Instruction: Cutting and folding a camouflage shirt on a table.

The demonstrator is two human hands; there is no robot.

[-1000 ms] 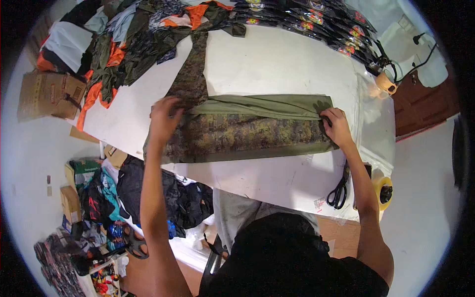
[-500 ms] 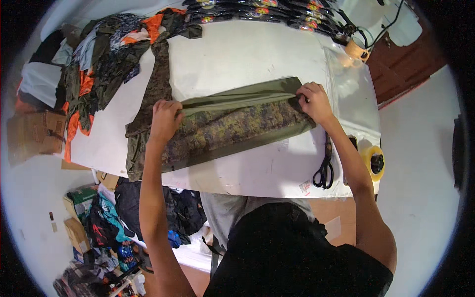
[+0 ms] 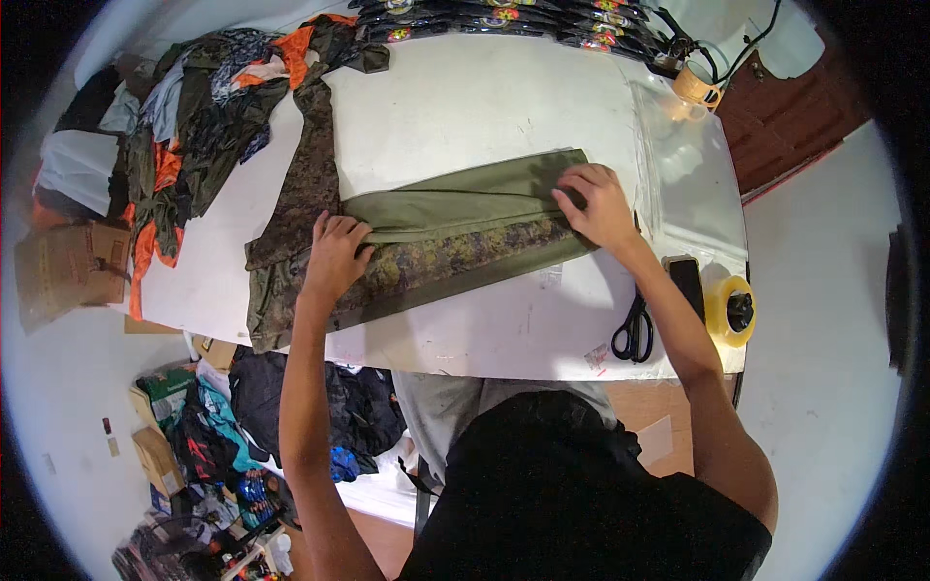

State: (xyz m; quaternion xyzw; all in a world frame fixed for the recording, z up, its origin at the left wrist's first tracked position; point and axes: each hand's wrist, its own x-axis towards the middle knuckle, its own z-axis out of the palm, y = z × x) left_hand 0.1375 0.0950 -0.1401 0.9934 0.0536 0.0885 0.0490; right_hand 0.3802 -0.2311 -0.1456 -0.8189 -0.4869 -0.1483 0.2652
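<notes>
A camouflage garment point(image 3: 465, 247) lies across the white table, with one long sleeve point(image 3: 305, 174) stretching away at its left end. Its plain green side point(image 3: 455, 205) is folded over along the far half, leaving a strip of camouflage print in front. At the left part of the fold, my left hand point(image 3: 336, 257) rests on the cloth, fingers spread and thumb apart. Near the right end lies my right hand point(image 3: 598, 205), fingers bent and thumb apart, touching the green cloth. Neither hand pinches the fabric visibly.
Black scissors point(image 3: 634, 329), a dark phone-like object point(image 3: 685, 283) and a yellow tape roll point(image 3: 732, 312) sit at the right. Clear plastic sheets point(image 3: 693, 179) lie behind them. Heaped clothes point(image 3: 208, 107) fill the far left; black packages point(image 3: 499, 19) line the back. Clothes point(image 3: 320, 407) lie below the table's left.
The green side has been laid farther over toward me, covering more of the camouflage print. Both hands have let go of the edge; my right hand has shifted left and my left hand slightly right.
</notes>
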